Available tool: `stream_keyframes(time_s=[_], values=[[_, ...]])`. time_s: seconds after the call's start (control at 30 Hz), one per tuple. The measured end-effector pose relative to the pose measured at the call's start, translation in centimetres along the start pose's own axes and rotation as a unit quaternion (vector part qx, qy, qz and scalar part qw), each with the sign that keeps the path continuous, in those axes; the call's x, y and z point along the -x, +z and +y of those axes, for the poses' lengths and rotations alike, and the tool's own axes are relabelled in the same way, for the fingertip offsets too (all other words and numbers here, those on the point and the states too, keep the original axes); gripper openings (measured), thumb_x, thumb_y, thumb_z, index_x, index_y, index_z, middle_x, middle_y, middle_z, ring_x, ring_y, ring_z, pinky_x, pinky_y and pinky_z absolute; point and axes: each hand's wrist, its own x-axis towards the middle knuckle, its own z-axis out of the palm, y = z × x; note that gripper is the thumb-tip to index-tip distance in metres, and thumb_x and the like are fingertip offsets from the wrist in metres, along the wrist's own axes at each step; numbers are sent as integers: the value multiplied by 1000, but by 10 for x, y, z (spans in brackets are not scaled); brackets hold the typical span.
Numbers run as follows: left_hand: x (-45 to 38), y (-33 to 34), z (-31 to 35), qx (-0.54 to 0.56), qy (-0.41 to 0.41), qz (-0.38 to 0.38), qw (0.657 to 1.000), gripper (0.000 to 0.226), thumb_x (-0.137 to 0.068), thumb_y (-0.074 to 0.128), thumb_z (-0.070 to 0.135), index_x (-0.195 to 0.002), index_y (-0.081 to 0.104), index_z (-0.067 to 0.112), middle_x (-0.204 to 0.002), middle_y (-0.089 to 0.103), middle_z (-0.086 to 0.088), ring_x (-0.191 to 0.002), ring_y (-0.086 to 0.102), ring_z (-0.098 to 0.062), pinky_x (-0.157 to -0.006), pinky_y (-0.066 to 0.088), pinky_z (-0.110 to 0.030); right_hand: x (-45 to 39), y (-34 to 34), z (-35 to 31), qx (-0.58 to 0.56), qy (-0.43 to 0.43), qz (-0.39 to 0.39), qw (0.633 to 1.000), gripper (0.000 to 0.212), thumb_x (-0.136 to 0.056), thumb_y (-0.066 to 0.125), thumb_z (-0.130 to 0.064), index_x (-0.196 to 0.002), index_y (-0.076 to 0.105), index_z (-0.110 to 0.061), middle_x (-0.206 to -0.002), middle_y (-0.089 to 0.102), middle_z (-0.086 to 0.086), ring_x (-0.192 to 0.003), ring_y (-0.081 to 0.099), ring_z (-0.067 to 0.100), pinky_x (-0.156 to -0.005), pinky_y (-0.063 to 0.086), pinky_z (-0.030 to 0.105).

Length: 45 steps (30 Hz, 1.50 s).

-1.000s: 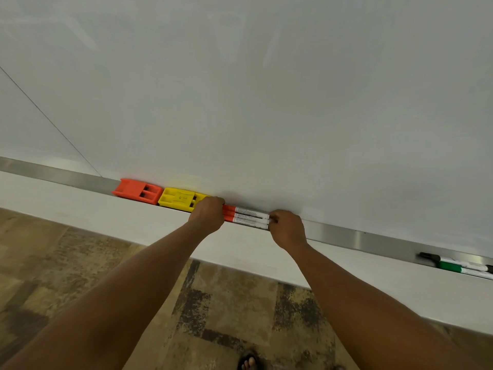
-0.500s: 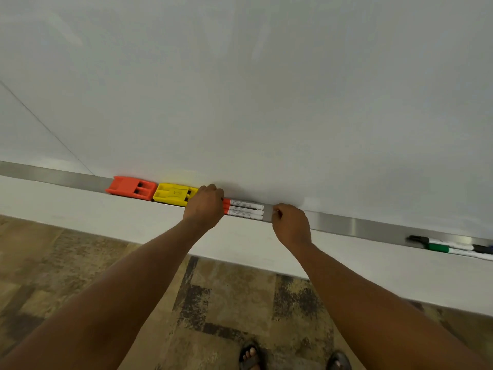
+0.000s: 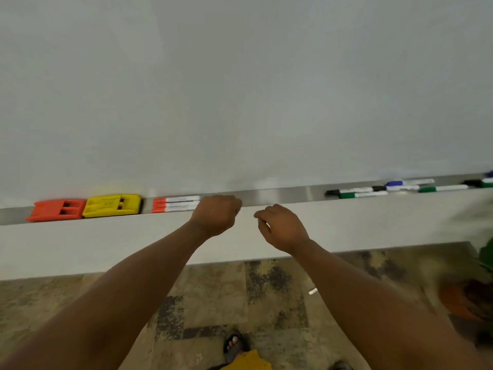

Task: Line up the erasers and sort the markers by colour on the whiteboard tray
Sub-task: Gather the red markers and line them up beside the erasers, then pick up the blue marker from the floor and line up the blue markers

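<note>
An orange eraser [image 3: 57, 209] and a yellow eraser [image 3: 112, 205] lie end to end at the left of the metal tray [image 3: 280, 195]. Right of them, two red markers [image 3: 176, 204] lie side by side. My left hand [image 3: 216, 215] hovers in a loose fist just right of the red markers, holding nothing. My right hand [image 3: 283, 227] hangs below the tray edge, fingers curled and apart, empty. Farther right lies a mixed cluster: a black marker [image 3: 346, 191], green markers [image 3: 363, 194], a blue marker [image 3: 410, 182] and more at the frame's edge.
The whiteboard [image 3: 240, 89] fills the upper view. Below the tray runs a white wall strip, then patterned floor with a sandalled foot [image 3: 234, 344]. A potted plant [image 3: 477, 297] stands at the lower right.
Both hands have let go of the red markers and pulled back from the tray, shifting right. The view has swung right, bringing the black, green and blue markers into sight.
</note>
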Motion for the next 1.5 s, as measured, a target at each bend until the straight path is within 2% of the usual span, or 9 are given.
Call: stream_keyframes(time_s=[0.17, 0.37, 0.5, 0.6, 0.7, 0.93, 1.13, 1.3, 1.5], values=[[-11, 35, 93, -28, 121, -61, 990, 13, -84, 43, 14, -73, 45, 22, -72, 56, 1, -60, 48, -21, -52, 31, -28, 68, -27, 50, 16, 56, -29, 998, 28, -92, 50, -20, -112, 69, -16, -97, 72, 4, -87, 62, 24, -75, 51, 36], [-25, 69, 177, -10, 150, -127, 980, 19, -83, 45, 14, -69, 41, 25, -63, 43, 9, -56, 43, -14, -52, 31, -27, 140, -49, 102, -25, 121, -56, 991, 32, -89, 46, -24, -111, 68, -16, -105, 70, 3, -93, 61, 21, -81, 48, 35], [-40, 106, 228, 28, 162, -170, 972, 18, -84, 37, 36, -67, 40, 29, -59, 39, 14, -55, 41, -6, -50, 24, -20, 187, -50, 149, -33, 142, -70, 987, 29, -89, 45, -28, -105, 68, -19, -98, 68, 2, -86, 61, 21, -74, 45, 30], [-53, 150, 258, 43, 177, -186, 966, 23, -90, 39, 40, -87, 58, 28, -85, 64, 7, -81, 62, -17, -66, 38, -24, 219, -39, 188, -41, 187, -56, 980, 30, -92, 41, -29, -101, 67, -18, -95, 67, 3, -83, 60, 21, -73, 52, 37], [-71, 197, 281, 29, 200, -202, 958, 25, -95, 41, 34, -108, 59, 23, -107, 65, -1, -101, 61, -23, -79, 45, -33, 248, -18, 223, -50, 233, -36, 970, 33, -92, 39, -29, -106, 66, -17, -106, 67, 5, -91, 62, 25, -76, 54, 37], [-112, 316, 311, 26, 228, -233, 945, 24, -94, 43, 30, -111, 57, 19, -109, 58, -3, -109, 49, -24, -76, 47, -35, 293, 62, 300, -69, 373, 12, 925, 32, -92, 38, -29, -99, 67, -18, -94, 68, 1, -85, 61, 22, -78, 53, 37], [-129, 449, 310, 29, 228, -242, 943, 36, -93, 49, 21, -128, 55, 14, -123, 59, -5, -118, 48, -26, -87, 46, -35, 338, 170, 357, -93, 459, 65, 881, 19, -92, 47, -21, -93, 66, -18, -93, 65, 0, -85, 58, 20, -76, 46, 33], [-121, 573, 303, 38, 203, -308, 929, 32, -88, 46, 11, -114, 65, 15, -114, 64, -7, -108, 57, -27, -91, 48, -41, 378, 267, 406, -101, 471, 25, 876, 21, -93, 46, -19, -94, 67, -16, -94, 65, 1, -85, 59, 22, -74, 50, 36], [-133, 705, 291, 58, 109, -297, 947, 34, -93, 48, 15, -124, 61, 19, -123, 60, -6, -111, 57, -24, -94, 49, -36, 405, 371, 459, -97, 469, -16, 878, 27, -96, 40, -25, -103, 64, -14, -98, 62, 5, -88, 57, 25, -80, 49, 40]])
